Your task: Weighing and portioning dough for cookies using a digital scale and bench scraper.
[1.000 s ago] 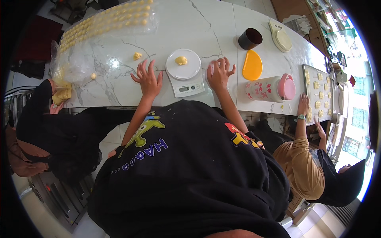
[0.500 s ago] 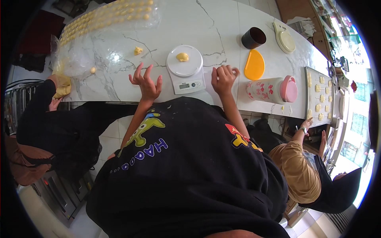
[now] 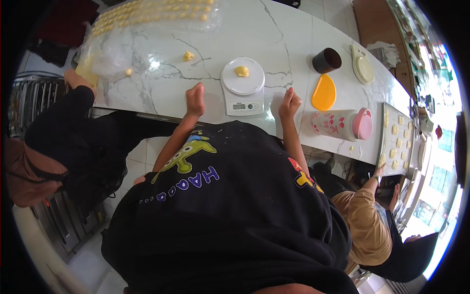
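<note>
A white kitchen scale [image 3: 244,108] stands in front of me with a small lump of yellow dough [image 3: 241,71] on its round plate. To the left of the scale my left hand [image 3: 196,100] is closed in a loose fist above the table's near edge, and no object shows in it. My right hand [image 3: 291,102], on the scale's other side, is likewise closed with nothing visible in it. Neither hand touches the scale or the dough. Further left on the marble table [image 3: 171,90] lie a crumbly dough piece [image 3: 188,56] and a small dough ball [image 3: 129,72].
Right of my right hand are an orange scraper [image 3: 324,93], a dark cup [image 3: 326,61], a pink-lidded bottle [image 3: 338,123] and a cream scale [image 3: 363,66]. Rows of dough balls [image 3: 161,12] lie far left. Co-workers sit on both sides, one touching a baking tray [image 3: 387,117].
My left hand has gone from spread fingers to a closed fist, and my right hand has curled tighter. The view has shifted, so the table's things appear further right.
</note>
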Motion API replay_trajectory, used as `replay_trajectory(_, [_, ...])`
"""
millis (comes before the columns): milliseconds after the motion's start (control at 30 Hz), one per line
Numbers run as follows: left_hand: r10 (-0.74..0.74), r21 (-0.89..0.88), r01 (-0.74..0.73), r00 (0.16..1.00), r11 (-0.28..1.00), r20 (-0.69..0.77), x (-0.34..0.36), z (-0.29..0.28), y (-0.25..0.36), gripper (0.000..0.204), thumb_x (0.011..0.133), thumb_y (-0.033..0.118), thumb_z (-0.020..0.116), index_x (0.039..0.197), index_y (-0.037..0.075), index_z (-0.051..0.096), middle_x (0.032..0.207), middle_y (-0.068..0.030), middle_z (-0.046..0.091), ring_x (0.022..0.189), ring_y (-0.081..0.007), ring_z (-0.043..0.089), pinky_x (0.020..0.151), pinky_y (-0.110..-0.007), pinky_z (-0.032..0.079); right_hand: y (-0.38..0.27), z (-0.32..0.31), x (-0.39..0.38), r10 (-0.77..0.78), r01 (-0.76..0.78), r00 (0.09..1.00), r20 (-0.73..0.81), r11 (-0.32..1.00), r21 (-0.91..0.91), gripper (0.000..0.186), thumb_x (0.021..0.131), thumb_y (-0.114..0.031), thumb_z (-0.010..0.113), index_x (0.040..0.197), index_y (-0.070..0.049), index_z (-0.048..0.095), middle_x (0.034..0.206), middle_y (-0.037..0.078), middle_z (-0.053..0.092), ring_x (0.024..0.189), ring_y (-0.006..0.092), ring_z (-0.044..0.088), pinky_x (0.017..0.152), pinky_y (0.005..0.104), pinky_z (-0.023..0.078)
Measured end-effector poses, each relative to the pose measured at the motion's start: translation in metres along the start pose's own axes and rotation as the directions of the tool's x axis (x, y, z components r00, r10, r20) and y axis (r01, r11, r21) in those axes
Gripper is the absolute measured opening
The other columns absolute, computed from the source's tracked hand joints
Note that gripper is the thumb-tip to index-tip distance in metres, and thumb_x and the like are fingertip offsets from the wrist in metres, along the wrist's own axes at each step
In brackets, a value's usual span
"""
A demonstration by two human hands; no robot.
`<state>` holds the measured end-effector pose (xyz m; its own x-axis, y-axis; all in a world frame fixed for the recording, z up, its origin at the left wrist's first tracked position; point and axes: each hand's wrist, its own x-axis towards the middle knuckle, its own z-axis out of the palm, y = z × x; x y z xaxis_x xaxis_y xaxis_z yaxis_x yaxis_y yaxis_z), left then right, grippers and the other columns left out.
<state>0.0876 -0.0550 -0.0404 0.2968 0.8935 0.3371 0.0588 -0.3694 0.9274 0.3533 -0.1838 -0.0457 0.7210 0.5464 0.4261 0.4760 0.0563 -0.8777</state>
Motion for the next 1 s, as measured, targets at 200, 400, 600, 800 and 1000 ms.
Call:
replay_trajectory(200, [0.073, 0.117, -0.078, 0.996, 0.99, 0.051, -0.002, -0.001, 0.007, 0.034, 0.091, 0.023, 0.041, 0.065, 0.002, 0.035, 0.052, -0.0076, 0.027, 0.047, -0.014, 0.029, 0.045, -0.031, 0.026, 0.0, 0.002, 0.001, -0.003, 0.004, 1.0, 0.022, 0.999, -0.034, 0.048, 0.098, -0.024, 0.043, 0.057, -0.002, 0.032, 0.049, 0.0, 0.026, 0.047, 0.0079, 0.024, 0.043, 0.0317, 0.018])
replay_trajectory(400, [0.07, 0.088, -0.075, 0.996, 0.993, 0.049, 0.002, -0.002, 0.006, 0.035, 0.092, 0.022, 0.043, 0.065, 0.002, 0.036, 0.051, -0.0051, 0.03, 0.047, -0.0122, 0.031, 0.045, -0.03, 0.026, -0.009, 0.004, 0.002, -0.036, 0.042, 0.997, 0.064, 0.994, -0.099, 0.047, 0.097, -0.025, 0.044, 0.058, -0.001, 0.031, 0.049, 0.005, 0.022, 0.047, 0.011, 0.022, 0.044, 0.0351, 0.017])
replay_trajectory(600, [0.061, 0.084, -0.065, 0.997, 0.994, 0.052, 0.001, -0.002, 0.007, 0.034, 0.092, 0.022, 0.045, 0.065, 0.002, 0.037, 0.05, -0.0052, 0.031, 0.046, -0.0127, 0.031, 0.044, -0.029, 0.027, -0.009, 0.004, 0.002, -0.073, 0.085, 0.992, 0.103, 0.989, -0.122, 0.044, 0.096, -0.021, 0.045, 0.06, 0.001, 0.036, 0.049, 0.009, 0.026, 0.045, 0.0153, 0.023, 0.043, 0.0357, 0.02])
replay_trajectory(800, [0.016, 0.084, -0.021, 0.998, 0.996, 0.064, -0.002, 0.0, 0.005, 0.033, 0.091, 0.022, 0.044, 0.066, 0.002, 0.035, 0.054, -0.0033, 0.029, 0.05, -0.0104, 0.028, 0.047, -0.028, 0.024, -0.01, 0.003, 0.0, -0.054, 0.075, 0.991, 0.125, 0.983, -0.168, 0.039, 0.095, -0.019, 0.046, 0.062, 0.003, 0.043, 0.05, 0.013, 0.032, 0.044, 0.0201, 0.027, 0.044, 0.036, 0.025])
replay_trajectory(1000, [0.062, 0.11, -0.067, 0.997, 0.992, 0.052, -0.001, -0.001, 0.006, 0.03, 0.09, 0.02, 0.047, 0.066, 0.003, 0.04, 0.049, -0.0072, 0.033, 0.043, -0.0151, 0.034, 0.044, -0.03, 0.028, -0.01, 0.003, -0.001, -0.046, 0.072, 0.988, 0.146, 0.981, -0.179, 0.037, 0.094, -0.019, 0.047, 0.063, 0.003, 0.045, 0.051, 0.015, 0.033, 0.044, 0.022, 0.028, 0.044, 0.036, 0.027])
